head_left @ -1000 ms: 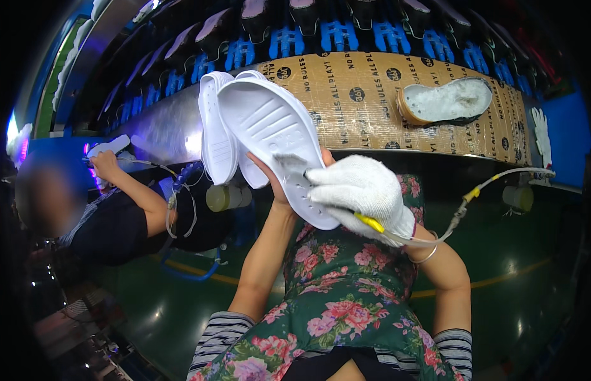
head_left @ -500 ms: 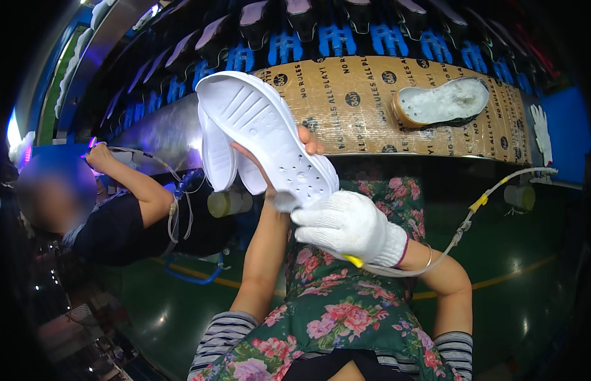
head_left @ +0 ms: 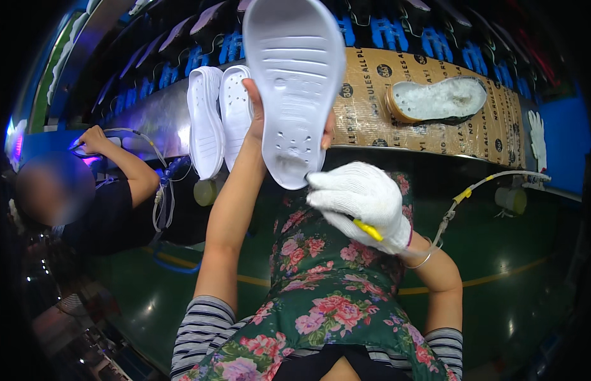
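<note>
Held up before me is a white shoe sole [head_left: 298, 101], its ridged, hollowed side toward me. My left hand [head_left: 258, 120] is bare and wraps round it from behind; the thumb shows at its left edge, fingertips at its right. A greyish smear lies near its lower rounded end. At that end, my right hand [head_left: 359, 200], in a white knit glove, is closed round a slim tool with a yellow part [head_left: 368, 230]. A thin clear hose [head_left: 449, 219] runs from it; it looks like a hose-fed brush, its dark tip by the sole's rim, mostly hidden.
Several white soles [head_left: 205, 120] lie on the bench at left. A white-coated sole [head_left: 440, 100] rests on brown cardboard [head_left: 371, 136], with a white glove [head_left: 537, 140] beyond. Shoe uppers on blue holders line the back. A co-worker's arm [head_left: 133, 165] is at left.
My left hand has raised the sole up and to the right, turning it more upright. My right hand has shifted slightly right and up. The soles on the bench now show more fully.
</note>
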`<move>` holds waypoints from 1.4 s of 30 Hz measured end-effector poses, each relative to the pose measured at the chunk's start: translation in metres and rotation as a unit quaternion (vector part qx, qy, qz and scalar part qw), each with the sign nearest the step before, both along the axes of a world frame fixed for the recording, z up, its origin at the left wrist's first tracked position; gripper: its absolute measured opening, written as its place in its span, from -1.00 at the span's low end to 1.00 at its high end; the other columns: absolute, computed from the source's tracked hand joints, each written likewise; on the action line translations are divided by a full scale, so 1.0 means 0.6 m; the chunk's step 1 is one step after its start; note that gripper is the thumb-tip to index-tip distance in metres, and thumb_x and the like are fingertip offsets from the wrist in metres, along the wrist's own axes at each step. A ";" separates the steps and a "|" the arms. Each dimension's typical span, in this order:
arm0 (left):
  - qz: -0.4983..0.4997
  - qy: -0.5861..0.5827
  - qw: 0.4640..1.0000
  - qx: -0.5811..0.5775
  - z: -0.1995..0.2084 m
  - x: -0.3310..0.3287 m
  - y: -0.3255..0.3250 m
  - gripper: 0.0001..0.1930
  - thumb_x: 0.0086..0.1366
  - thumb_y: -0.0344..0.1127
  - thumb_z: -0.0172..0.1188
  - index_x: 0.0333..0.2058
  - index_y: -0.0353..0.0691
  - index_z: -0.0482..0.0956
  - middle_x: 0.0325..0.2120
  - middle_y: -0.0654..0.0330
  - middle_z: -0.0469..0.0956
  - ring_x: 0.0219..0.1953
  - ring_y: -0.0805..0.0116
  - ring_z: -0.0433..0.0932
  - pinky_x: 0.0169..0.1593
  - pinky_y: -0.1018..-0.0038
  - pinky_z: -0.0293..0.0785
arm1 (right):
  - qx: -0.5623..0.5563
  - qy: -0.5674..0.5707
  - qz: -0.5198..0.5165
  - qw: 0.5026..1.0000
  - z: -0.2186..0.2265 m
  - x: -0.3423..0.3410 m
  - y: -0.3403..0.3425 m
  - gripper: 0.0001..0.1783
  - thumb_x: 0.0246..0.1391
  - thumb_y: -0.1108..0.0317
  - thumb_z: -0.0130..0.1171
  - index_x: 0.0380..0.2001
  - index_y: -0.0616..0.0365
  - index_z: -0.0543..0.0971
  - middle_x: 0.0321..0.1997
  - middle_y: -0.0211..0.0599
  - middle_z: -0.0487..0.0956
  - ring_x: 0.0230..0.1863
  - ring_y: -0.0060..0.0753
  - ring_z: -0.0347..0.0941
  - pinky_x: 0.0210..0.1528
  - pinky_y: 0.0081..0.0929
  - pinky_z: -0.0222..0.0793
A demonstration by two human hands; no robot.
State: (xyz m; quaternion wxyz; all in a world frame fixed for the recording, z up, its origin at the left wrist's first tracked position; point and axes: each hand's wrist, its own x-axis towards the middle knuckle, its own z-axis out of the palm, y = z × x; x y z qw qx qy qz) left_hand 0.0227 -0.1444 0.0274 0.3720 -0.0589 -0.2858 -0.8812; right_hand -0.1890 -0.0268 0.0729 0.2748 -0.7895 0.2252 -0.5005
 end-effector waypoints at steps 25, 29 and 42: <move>0.029 -0.519 0.847 -0.110 -0.010 -0.008 -0.054 0.05 0.34 0.63 -0.17 0.42 -0.20 0.39 0.16 -0.21 0.59 0.04 -0.05 0.70 0.03 0.22 0.72 | 0.174 0.013 0.031 0.984 -0.007 -0.001 -0.003 -0.75 -0.05 0.59 0.48 -0.25 0.13 0.79 -0.12 -0.12 0.79 -0.18 -0.19 0.72 -0.12 -0.36 0.60; 0.168 -0.098 0.981 0.014 -0.021 -0.009 -0.049 -0.04 0.51 0.52 -0.43 0.40 -0.28 0.31 0.06 -0.14 0.64 -0.16 -0.03 0.76 -0.04 0.15 0.77 | 0.457 -0.226 -0.070 0.857 -0.012 -0.016 0.000 -0.79 0.07 0.65 0.42 -0.19 0.28 0.79 -0.08 -0.13 0.78 -0.10 -0.43 0.70 -0.02 -0.47 0.62; 0.175 0.030 0.931 0.319 -0.037 0.012 0.222 0.00 0.44 0.52 -0.21 0.56 -0.16 0.05 0.50 -0.23 0.13 0.47 -0.45 0.18 0.36 -0.48 0.24 | 0.524 -0.342 -0.090 0.775 -0.047 0.012 -0.025 -0.75 0.16 0.61 0.36 -0.07 0.36 0.74 0.00 -0.12 0.77 -0.10 -0.46 0.69 -0.02 -0.51 0.62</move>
